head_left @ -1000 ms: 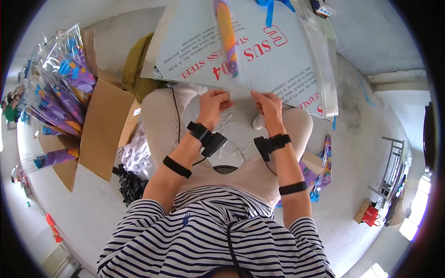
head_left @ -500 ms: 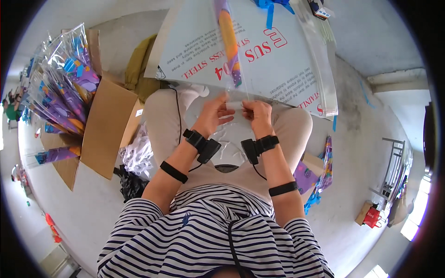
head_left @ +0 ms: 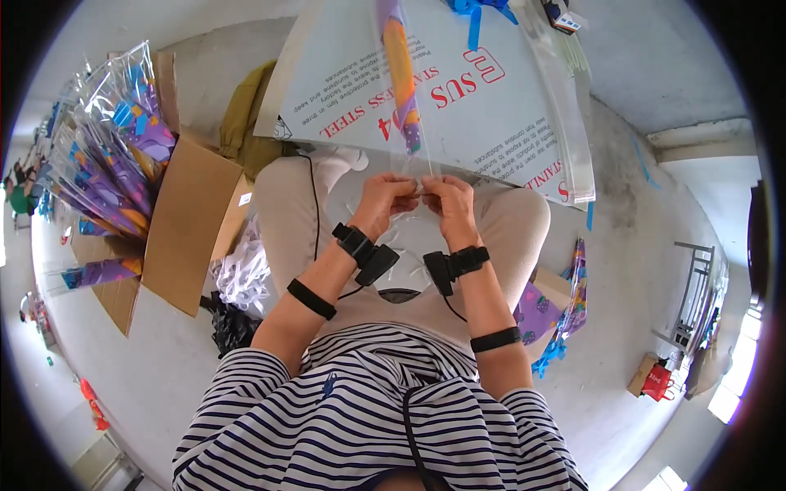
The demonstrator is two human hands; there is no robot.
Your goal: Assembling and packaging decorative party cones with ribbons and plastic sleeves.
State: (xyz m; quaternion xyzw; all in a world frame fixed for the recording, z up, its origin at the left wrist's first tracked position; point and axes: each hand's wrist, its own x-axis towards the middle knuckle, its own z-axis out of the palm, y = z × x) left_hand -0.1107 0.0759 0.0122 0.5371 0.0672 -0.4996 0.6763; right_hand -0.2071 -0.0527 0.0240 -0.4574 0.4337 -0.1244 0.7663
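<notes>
A rolled purple and orange patterned sheet [head_left: 401, 74] lies in a long clear plastic sleeve [head_left: 422, 160] on the film-covered board [head_left: 327, 94] in front of me. The sleeve's near end hangs over the board's edge toward my lap. My left hand [head_left: 385, 200] pinches this end with thumb and fingertips. Close beside it, fingertips nearly touching, my right hand [head_left: 451, 204] pinches the same plastic end. Exactly how the film folds between the fingers is too fine to make out.
On the left, an open cardboard box [head_left: 190, 221] holds several sleeved rolls. White strips [head_left: 244, 274] and a black plastic bag [head_left: 233, 323] lie beside it. Clear sleeves [head_left: 565, 98] are stacked along the board's right side; blue ribbon [head_left: 475, 20] sits at its far edge. More patterned rolls [head_left: 577, 286] are at right.
My left hand has moved right and down, from open fingers to a pinch on the sleeve end beside my right hand. A whitish strip between the hands is no longer visible.
</notes>
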